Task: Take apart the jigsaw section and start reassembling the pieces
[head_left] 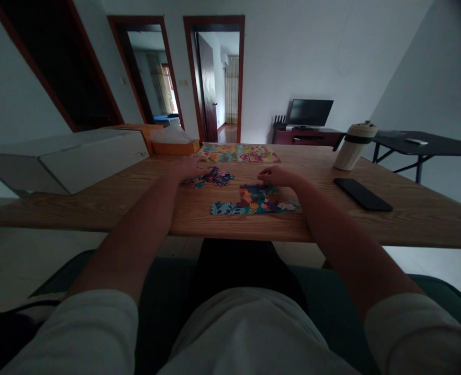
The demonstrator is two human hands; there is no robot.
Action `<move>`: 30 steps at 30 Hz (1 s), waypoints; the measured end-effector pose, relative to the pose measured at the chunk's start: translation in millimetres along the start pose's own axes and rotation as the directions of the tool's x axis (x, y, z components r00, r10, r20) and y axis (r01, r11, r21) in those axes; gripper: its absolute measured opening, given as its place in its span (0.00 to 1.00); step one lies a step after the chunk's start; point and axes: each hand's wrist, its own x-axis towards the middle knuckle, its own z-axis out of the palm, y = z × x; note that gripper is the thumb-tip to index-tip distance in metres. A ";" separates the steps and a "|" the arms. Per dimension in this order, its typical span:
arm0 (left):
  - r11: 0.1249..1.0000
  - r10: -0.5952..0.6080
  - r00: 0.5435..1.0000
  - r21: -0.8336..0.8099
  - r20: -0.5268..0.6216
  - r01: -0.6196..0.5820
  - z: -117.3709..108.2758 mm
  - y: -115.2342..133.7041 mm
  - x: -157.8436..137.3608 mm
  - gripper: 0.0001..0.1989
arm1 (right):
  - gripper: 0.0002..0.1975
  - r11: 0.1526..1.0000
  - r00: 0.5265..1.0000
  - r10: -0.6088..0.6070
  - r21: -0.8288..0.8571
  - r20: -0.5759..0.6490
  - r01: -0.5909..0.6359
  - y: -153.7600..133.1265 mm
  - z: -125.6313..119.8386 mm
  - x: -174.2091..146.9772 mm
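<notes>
My left hand (pixel 189 167) reaches over the left side of a heap of loose jigsaw puzzle pieces (pixel 223 178), fingers stretched out and touching or just above them. Closed in a pinch, my right hand (pixel 276 176) is just beyond the partly joined jigsaw puzzle (pixel 257 203); whatever is between its fingertips is too small to make out. The joined part has a long row along the near side and a block rising from its middle, in dark blue, teal and orange. My right forearm covers its right end.
Behind the heap lies a colourful printed sheet (pixel 240 153). A large white box (pixel 93 156) and an orange open box (pixel 175 147) stand at the left. To the right are a black phone (pixel 362 194) and a cream tumbler (pixel 353 147) on the wooden table (pixel 136 200).
</notes>
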 end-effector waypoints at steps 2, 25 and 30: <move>0.986 0.127 0.976 0.086 0.180 -0.144 25.4 12.0 -9.8 0.18 | 0.18 0.999 0.999 0.034 0.040 -0.022 -0.033 0.5 -0.5 1.0; 0.955 0.233 0.855 0.057 0.463 -0.291 94.4 29.3 -41.8 0.31 | 0.15 0.984 0.987 0.084 0.144 0.140 -0.105 1.0 -6.3 -9.8; 0.931 0.279 0.855 0.096 0.436 -0.352 94.7 24.5 -36.7 0.31 | 0.12 0.974 0.985 -0.007 0.226 0.173 -0.033 0.0 -8.2 -14.5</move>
